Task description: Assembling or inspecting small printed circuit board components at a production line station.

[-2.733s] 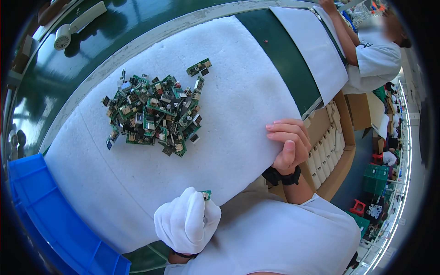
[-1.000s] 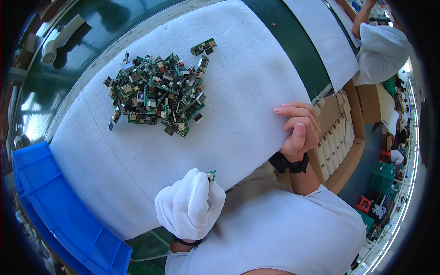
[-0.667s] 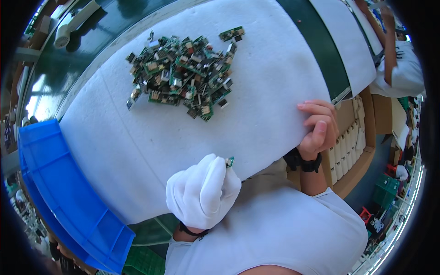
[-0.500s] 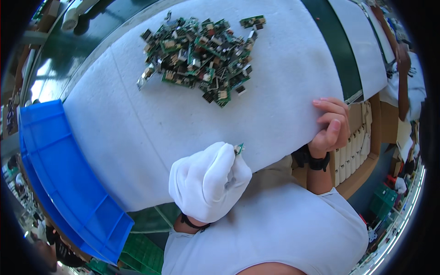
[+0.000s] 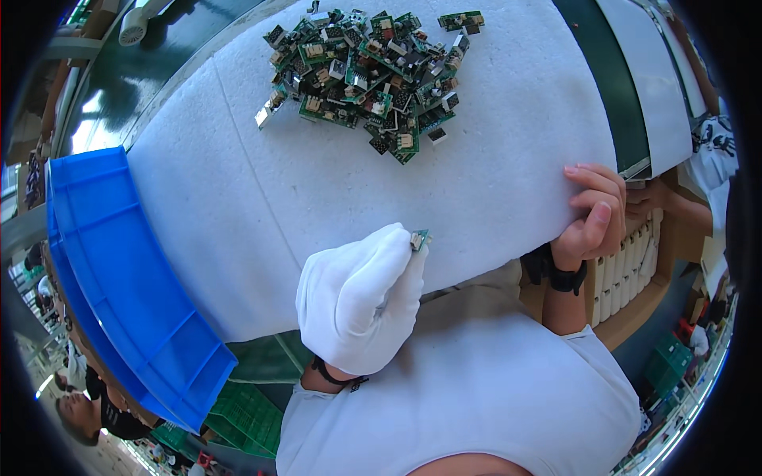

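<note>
My left hand (image 5: 357,297), in a white glove, is closed in a pinch over the near part of the white foam sheet (image 5: 508,166). Between its fingertips is a small green circuit board (image 5: 421,239) with a pale connector; the glove covers part of it. Bare and wearing a black wristband, my right hand (image 5: 594,213) rests at the sheet's right edge. Its fingers are loosely bent and apart, and it holds nothing. A heap of small green circuit boards (image 5: 369,75) with connectors lies on the far part of the sheet. One separate circuit board (image 5: 461,21) lies just right of the heap.
A blue plastic bin (image 5: 143,293) stands along the sheet's left side. At right, a cardboard box (image 5: 623,329) contains rows of white parts (image 5: 627,262), with another person's hand (image 5: 647,198) by it. Green crates (image 5: 246,416) sit below left.
The whole view has shifted, so the heap appears higher and farther right. The pinched board has turned slightly and shows more. Another person's hand has reached toward the cardboard box.
</note>
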`<state>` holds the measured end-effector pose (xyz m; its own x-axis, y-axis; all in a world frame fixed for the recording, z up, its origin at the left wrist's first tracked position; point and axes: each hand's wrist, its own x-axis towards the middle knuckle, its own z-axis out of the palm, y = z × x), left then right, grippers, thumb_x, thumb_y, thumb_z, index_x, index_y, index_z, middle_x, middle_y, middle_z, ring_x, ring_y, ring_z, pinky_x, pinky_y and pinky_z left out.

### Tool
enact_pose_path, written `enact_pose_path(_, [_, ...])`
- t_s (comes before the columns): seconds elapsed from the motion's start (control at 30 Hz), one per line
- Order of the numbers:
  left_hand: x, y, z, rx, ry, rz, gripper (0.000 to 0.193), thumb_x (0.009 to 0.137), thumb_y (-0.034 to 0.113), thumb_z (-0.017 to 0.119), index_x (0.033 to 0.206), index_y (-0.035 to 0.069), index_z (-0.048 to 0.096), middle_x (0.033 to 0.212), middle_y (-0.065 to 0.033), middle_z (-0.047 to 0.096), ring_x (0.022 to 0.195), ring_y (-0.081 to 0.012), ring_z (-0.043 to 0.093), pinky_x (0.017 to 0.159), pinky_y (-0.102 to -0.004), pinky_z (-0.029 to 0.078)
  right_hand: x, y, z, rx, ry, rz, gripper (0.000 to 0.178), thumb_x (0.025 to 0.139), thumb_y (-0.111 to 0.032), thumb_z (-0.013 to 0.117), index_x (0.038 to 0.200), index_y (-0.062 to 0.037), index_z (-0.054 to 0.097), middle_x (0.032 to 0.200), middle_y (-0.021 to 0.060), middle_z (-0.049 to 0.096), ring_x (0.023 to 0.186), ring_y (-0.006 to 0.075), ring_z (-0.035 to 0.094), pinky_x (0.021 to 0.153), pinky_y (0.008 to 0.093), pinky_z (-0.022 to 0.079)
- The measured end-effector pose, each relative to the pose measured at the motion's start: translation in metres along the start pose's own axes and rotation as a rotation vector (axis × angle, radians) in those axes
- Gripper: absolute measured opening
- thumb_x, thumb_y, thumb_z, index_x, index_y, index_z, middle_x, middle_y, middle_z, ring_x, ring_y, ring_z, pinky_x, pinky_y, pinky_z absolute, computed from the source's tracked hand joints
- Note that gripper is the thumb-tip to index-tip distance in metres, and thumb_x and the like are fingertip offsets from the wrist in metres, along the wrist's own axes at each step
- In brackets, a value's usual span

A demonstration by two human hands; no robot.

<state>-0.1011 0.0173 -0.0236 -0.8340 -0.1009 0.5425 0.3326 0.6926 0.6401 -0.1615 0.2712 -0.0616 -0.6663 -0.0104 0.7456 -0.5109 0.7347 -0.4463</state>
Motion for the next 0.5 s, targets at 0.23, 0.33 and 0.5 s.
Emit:
enact_pose_path(0.23, [0.005,0.004,0.001,0.022,-0.031,-0.03,0.046,0.067,-0.004,0.088,0.108,0.011,0.072,0.092,-0.0035,0.074,0.072,-0.0201,0.066,0.066,-0.0302,0.049,0.005,0.002,0.003,0.003,0.039,-0.064,0.032,0.094,-0.016,0.043,0.066,-0.0029,0.051,0.082,0.0155,0.076,0.076,0.031,0.069,0.068,0.0379,0.056])
enact_pose_path(0.33, [0.008,0.008,0.004,0.126,-0.056,-0.07,0.046,0.067,-0.004,0.086,0.107,0.012,0.072,0.092,-0.002,0.074,0.073,-0.02,0.065,0.066,-0.0304,0.049,0.004,0.001,0.003,-0.006,0.038,-0.063,0.032,0.094,-0.016,0.043,0.065,-0.003,0.051,0.082,0.0153,0.076,0.075,0.0307,0.069,0.068,0.0377,0.056])
enact_pose_path(0.5, [0.009,0.009,0.009,0.19,-0.051,-0.033,0.046,0.066,-0.004,0.086,0.107,0.013,0.072,0.092,-0.0006,0.073,0.074,-0.0199,0.065,0.066,-0.0307,0.048,0.005,0.004,0.001,0.007,0.044,-0.077,0.032,0.093,-0.016,0.043,0.065,-0.0031,0.051,0.082,0.0146,0.076,0.075,0.0303,0.069,0.068,0.0377,0.056])
